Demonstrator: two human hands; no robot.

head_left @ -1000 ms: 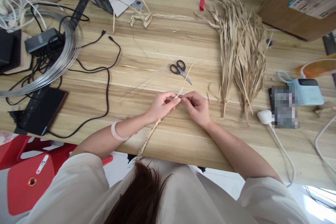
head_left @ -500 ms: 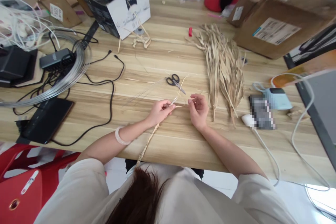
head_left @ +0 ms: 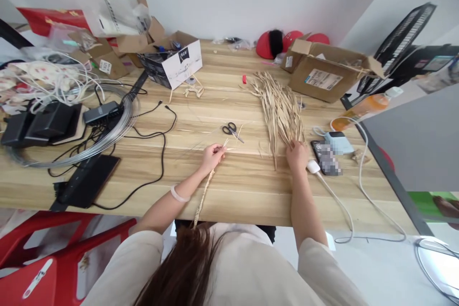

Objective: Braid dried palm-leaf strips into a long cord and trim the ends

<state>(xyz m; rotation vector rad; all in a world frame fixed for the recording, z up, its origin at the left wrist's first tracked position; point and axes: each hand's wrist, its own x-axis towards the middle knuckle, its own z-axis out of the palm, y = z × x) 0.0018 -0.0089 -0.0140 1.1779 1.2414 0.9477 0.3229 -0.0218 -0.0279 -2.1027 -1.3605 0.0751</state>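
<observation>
The person wears a loose, plain shirt point(head_left: 247, 267) in pale beige, its wide short sleeves point(head_left: 322, 267) ending in soft folds around the upper arms. A smooth, whitish band point(head_left: 175, 195) rings the left forearm point(head_left: 161, 213), while the left hand point(head_left: 212, 157) and right hand point(head_left: 298, 154) are bare. Long, dark brown hair point(head_left: 179, 267) falls over the shirt front, its ends loose and wispy.

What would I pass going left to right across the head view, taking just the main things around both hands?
Silver wire coil → braided cord → left hand → black-handled scissors → left bundle of dried leaves → right hand → phone → black fan.
</observation>
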